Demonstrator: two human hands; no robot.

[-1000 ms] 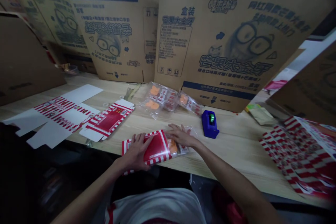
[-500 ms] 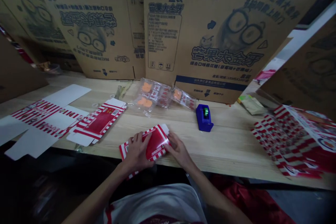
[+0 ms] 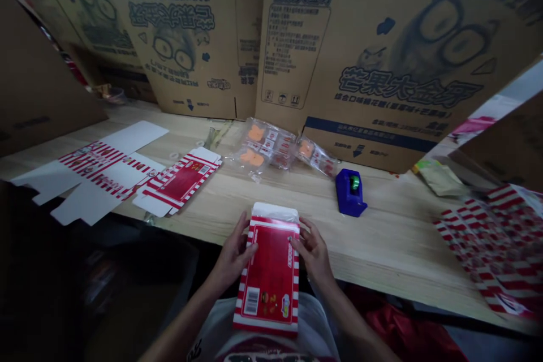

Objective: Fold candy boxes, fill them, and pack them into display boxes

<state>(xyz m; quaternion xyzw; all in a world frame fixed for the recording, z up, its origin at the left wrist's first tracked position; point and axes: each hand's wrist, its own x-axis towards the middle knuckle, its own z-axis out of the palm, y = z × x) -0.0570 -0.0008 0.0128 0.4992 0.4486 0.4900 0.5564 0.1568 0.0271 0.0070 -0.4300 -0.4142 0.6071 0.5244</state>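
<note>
I hold a red box with red-and-white striped edges (image 3: 270,268) upright in front of my chest, its open top flap pointing at the table. My left hand (image 3: 233,254) grips its left side and my right hand (image 3: 313,251) grips its right side, fingers curled on the edges. Clear plastic shows inside the open top end. The box's lower end with a barcode hangs over my lap.
A wooden table (image 3: 382,237) carries a blue tape dispenser (image 3: 350,193), clear packets of orange sweets (image 3: 271,147), a flat folded striped box (image 3: 178,184) and unfolded box blanks (image 3: 91,172). Striped blanks are stacked at the right (image 3: 496,243). Large printed cardboard cartons (image 3: 360,51) stand along the back.
The box lay sideways on the table edge with a sweets packet going into it. Now it is turned end-on and lifted toward me, with both hands on its sides.
</note>
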